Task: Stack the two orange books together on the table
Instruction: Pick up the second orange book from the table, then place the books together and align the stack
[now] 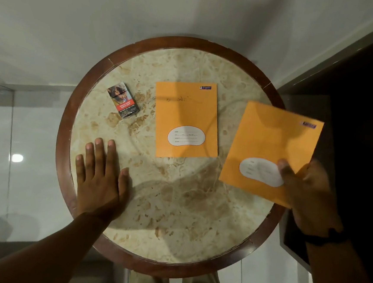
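One orange book [186, 118] lies flat near the middle of the round marble table [168, 207], its white name label toward me. A second orange book [268, 144] is held tilted above the table's right edge, gripped at its near right corner by my right hand [307, 192], thumb on the white label. My left hand [101, 174] rests flat on the table's left side, fingers spread, holding nothing.
A small cigarette pack [123, 100] lies on the table to the left of the flat book. The table has a raised dark wooden rim [67, 117]. Dark furniture [359, 111] stands close on the right; pale floor surrounds the table.
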